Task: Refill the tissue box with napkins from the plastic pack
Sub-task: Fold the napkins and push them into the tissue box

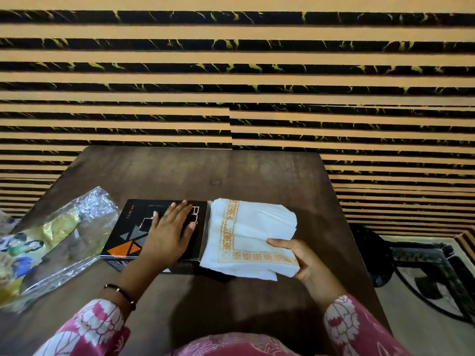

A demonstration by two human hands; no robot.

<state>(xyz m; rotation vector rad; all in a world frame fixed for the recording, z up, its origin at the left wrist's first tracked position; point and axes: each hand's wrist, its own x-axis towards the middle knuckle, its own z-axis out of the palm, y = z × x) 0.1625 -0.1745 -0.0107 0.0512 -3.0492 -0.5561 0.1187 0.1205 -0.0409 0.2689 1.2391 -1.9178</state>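
Readable text: one word on the black box

On the black box (133,232) lying on the table (205,176), the word "INFINITY" runs sideways in small orange letters along its far left edge. Large pale letters near the far right of the lid are mostly hidden under the left hand (171,233) and cannot be made out. A smaller line of print on the far edge is too blurred to read. The plastic pack (51,235) at left carries pictures but no legible words.

- Looks like a home room, a living or sitting area.
- Decorative far wall (231,73) of tan and black marbled horizontal stripes.
- Small dark wooden table (205,173) against it.
- Patterned rug (424,265) on the right floor.
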